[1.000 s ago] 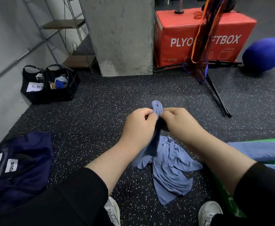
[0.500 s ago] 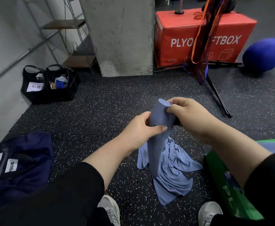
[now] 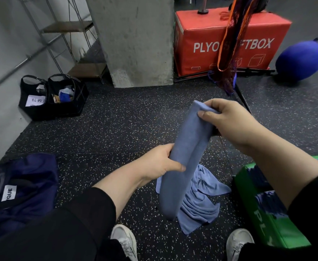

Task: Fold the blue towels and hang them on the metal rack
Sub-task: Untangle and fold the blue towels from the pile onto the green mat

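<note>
A blue towel (image 3: pixel 180 162), folded into a long narrow strip, hangs upright in front of me. My right hand (image 3: pixel 228 121) pinches its top end, and my left hand (image 3: pixel 160 162) grips it around the middle. Below it, a second blue towel (image 3: pixel 201 202) lies crumpled on the speckled black floor between my shoes. A metal wire rack (image 3: pixel 64 34) with wooden shelves stands against the wall at the far left.
A concrete pillar (image 3: pixel 135 40) rises ahead. Behind it sits a red plyo box (image 3: pixel 252 27) with a dark net bag (image 3: pixel 231 44) hanging in front, and a blue ball (image 3: pixel 301 59). Two black baskets (image 3: pixel 52 97), a navy bag (image 3: pixel 20 187) and a green box (image 3: pixel 267 210) surround me.
My right hand has lifted the towel's top end up and to the right. My left hand slid down the strip to its middle, drawing it out long.
</note>
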### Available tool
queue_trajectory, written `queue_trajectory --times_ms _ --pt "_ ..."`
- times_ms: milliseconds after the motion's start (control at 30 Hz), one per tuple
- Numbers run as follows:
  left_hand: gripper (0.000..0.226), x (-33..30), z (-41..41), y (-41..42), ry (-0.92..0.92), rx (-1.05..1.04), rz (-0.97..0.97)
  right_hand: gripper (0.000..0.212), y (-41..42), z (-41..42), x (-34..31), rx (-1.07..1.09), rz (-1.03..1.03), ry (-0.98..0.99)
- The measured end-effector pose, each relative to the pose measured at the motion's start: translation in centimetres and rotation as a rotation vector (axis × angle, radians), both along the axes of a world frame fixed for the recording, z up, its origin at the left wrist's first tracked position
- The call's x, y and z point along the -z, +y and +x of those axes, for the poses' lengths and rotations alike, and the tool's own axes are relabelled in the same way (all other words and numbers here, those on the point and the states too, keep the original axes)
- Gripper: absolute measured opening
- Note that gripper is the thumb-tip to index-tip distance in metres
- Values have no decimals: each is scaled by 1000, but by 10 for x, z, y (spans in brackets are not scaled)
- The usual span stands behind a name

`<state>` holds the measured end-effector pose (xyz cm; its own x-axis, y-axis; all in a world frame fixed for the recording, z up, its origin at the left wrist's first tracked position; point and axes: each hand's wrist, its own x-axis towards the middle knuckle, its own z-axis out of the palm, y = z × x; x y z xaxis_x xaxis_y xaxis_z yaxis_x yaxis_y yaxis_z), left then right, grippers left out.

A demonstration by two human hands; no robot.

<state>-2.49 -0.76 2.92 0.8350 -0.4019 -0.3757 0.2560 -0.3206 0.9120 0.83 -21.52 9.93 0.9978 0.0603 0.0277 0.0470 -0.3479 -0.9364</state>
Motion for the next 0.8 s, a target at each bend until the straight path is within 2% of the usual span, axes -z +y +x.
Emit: queue_trajectory --times_ms 167,400,633,800 --pt "44 5 -2 7 84 68 84 10 -23 6 0 89 135 73" --pt "39 7 -9 19 150 172 171 10 -52 14 13 192 191 136" --pt "27 13 -14 32 140 163 314 11 -83 20 32 319 217 191" --pt "22 16 -15 30 109 58 314 12 -106 20 42 337 224 238"
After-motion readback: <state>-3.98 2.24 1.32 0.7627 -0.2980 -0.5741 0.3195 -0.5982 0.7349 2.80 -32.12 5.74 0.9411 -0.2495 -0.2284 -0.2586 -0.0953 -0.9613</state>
